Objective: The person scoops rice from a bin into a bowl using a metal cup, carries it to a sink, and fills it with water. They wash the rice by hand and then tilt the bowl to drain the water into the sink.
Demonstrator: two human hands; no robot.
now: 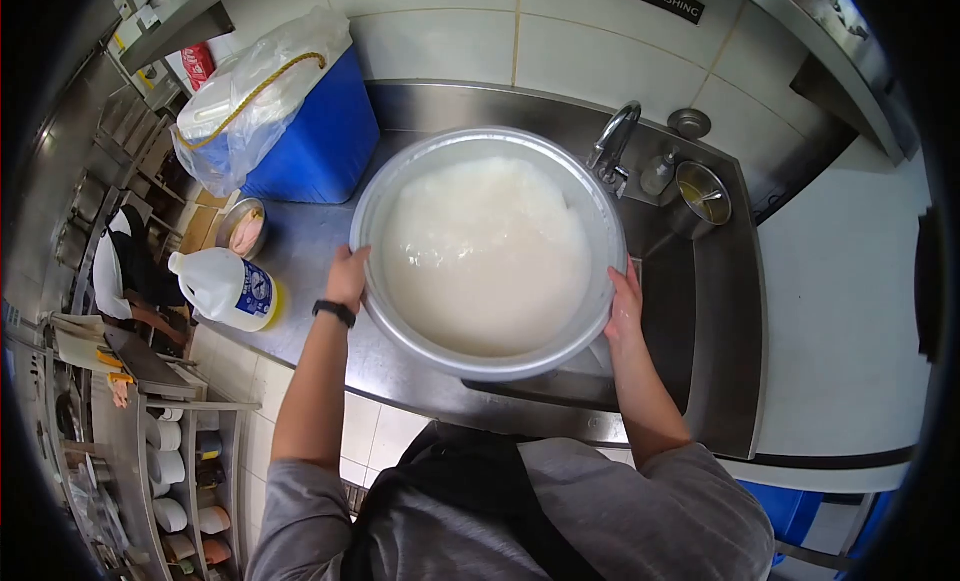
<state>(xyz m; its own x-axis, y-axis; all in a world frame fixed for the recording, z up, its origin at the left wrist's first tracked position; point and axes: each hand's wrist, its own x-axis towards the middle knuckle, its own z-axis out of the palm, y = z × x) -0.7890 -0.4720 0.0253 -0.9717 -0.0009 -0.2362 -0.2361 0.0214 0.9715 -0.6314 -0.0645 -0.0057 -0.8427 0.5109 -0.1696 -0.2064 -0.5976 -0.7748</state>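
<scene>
A large round metal basin [490, 367] fills the middle of the view, over the steel counter and the near side of the sink [665, 331]. Inside it lies a white, wet, cloudy mass [485, 246] that glistens at its centre. My left hand [347, 277], with a dark band at the wrist, grips the basin's left rim. On the opposite side, my right hand [626, 303] is closed on the rim, fingers along the outer wall. The basin overlaps part of the sink and counter.
A tap [612, 151] rises behind the basin, near a pump bottle [658, 173] and steel pot [702, 203]. Leftward stand a blue container [320, 131], a metal bowl [242, 229] and a jug of yellow liquid [228, 287]. Another person [122, 266] bends at far left.
</scene>
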